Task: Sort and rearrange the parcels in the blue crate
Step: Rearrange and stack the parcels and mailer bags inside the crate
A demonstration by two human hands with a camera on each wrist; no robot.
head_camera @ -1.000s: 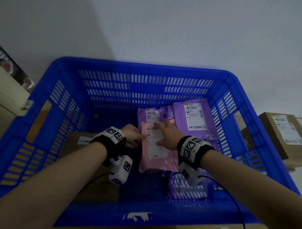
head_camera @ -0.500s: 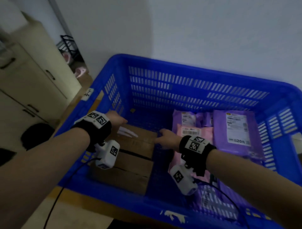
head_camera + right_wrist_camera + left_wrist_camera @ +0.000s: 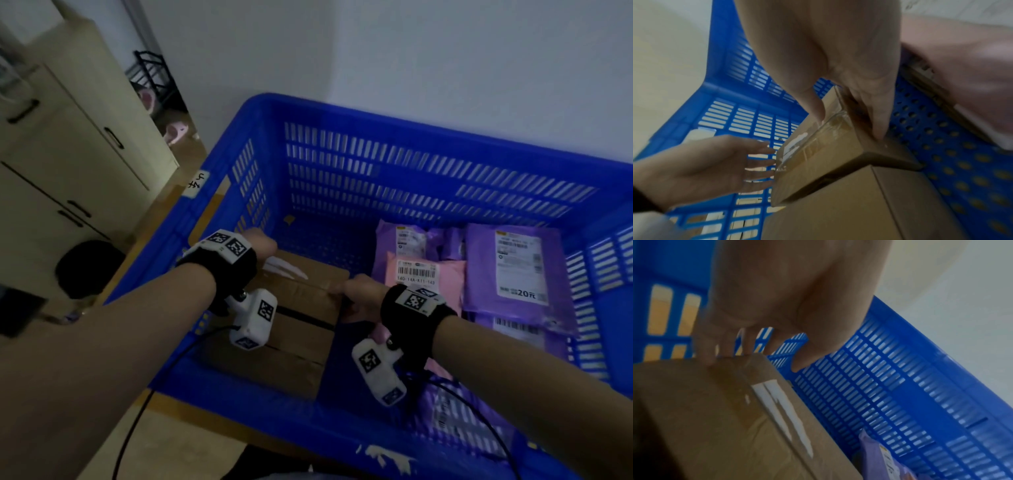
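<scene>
Plain white wall (image 3: 445, 61) behind the blue crate (image 3: 342, 113), cream cabinet (image 3: 68, 154) off to its left. Inside the crate's left half, the top cardboard box (image 3: 308, 291) gets pinched on its right edge by the right hand (image 3: 359, 294); the left hand (image 3: 715, 164) has fingers spread at its left end. Purple parcel (image 3: 513, 267) and pink parcel (image 3: 445, 270) fill the crate's right half.

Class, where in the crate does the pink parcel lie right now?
In the head view the pink parcel lies right of centre in the blue crate, on purple parcels, just beyond the right hand.
</scene>
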